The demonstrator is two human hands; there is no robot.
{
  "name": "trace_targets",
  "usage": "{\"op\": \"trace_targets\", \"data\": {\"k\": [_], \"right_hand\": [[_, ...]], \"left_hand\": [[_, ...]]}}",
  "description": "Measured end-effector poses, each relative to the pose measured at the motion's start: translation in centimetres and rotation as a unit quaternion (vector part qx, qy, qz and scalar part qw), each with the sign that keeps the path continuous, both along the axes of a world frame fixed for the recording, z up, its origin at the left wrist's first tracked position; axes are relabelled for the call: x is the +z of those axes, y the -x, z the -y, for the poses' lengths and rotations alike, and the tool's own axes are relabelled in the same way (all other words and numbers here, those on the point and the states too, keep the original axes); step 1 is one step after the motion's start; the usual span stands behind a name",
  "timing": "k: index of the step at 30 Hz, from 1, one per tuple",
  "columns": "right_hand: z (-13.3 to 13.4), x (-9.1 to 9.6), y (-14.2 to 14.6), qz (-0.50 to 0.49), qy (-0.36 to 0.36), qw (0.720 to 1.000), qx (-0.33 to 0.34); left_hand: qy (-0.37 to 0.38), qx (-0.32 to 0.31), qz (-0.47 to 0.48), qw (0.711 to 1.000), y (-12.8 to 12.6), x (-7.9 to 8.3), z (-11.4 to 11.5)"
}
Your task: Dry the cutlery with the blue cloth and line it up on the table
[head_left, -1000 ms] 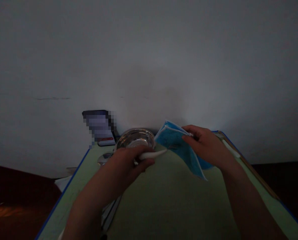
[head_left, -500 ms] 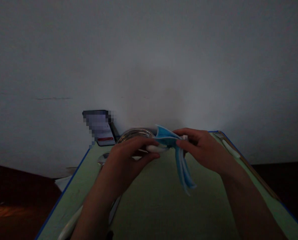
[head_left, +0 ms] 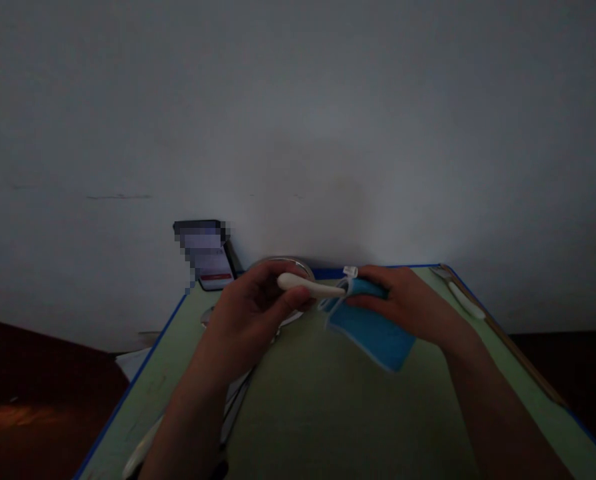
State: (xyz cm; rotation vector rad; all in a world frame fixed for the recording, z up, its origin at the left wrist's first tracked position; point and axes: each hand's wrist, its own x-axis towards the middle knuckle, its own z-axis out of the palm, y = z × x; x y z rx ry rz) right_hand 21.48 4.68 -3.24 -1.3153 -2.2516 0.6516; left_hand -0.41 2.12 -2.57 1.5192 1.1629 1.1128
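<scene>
Over the far end of the green table (head_left: 328, 413), your 2 hands meet. Your left hand (head_left: 248, 317) is curled tight around 1 end of a white handle (head_left: 311, 287), which lies roughly level and points to your right. Your right hand (head_left: 411, 303) pinches a blue cloth (head_left: 373, 333) that wraps the handle's other end and droops below your fingers; whether it touches the table cannot be told. Behind your left hand, a metal bowl (head_left: 291, 262) sits at the table's far edge, mostly hidden. Just left of it, a phone (head_left: 213, 263) leans against the wall. A white utensil (head_left: 465, 301) lies along the right edge, well apart from your hands.
</scene>
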Motion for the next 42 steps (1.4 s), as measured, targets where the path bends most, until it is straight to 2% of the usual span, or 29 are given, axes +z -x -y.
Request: {"op": "trace_targets", "data": {"k": [3,6,10,14,20,26,33,38,42], "right_hand": [[-0.1,0.2,-0.6,0.015,0.005,1.0,-0.009],[0.0,0.3,-0.9,0.024,-0.001,1.0,0.01],[0.1,0.4,-0.5,0.036,-0.006,0.999,0.019],[0.2,0.6,0.0,0.018,0.042,0.998,0.053],[0.6,1.3,0.7,-0.021,0.089,0.989,0.113],[0.8,1.5,0.5,-0.049,0.091,0.984,0.144],[0.7,1.4,-0.7,-0.011,0.074,0.996,0.04],[0.8,1.5,-0.3,-0.011,0.028,0.999,0.03],[1.3,1.6,-0.3,0.004,-0.014,1.0,0.025]], "left_hand": [[0.004,-0.017,-0.037,0.999,0.5,0.0,0.0],[0.015,-0.067,-0.125,0.99,1.0,0.1,0.2],[-0.01,-0.108,-0.271,0.957,1.2,0.6,0.6],[-0.042,-0.138,-0.343,0.928,0.9,1.2,0.7],[-0.041,-0.143,-0.359,0.922,0.9,1.7,0.9],[-0.045,-0.122,-0.363,0.923,2.0,2.0,1.3],[-0.055,-0.094,-0.338,0.935,2.7,2.1,1.1],[-0.059,-0.08,-0.351,0.931,1.6,2.3,1.2],[-0.083,-0.096,-0.341,0.931,1.2,2.6,1.7]]}}
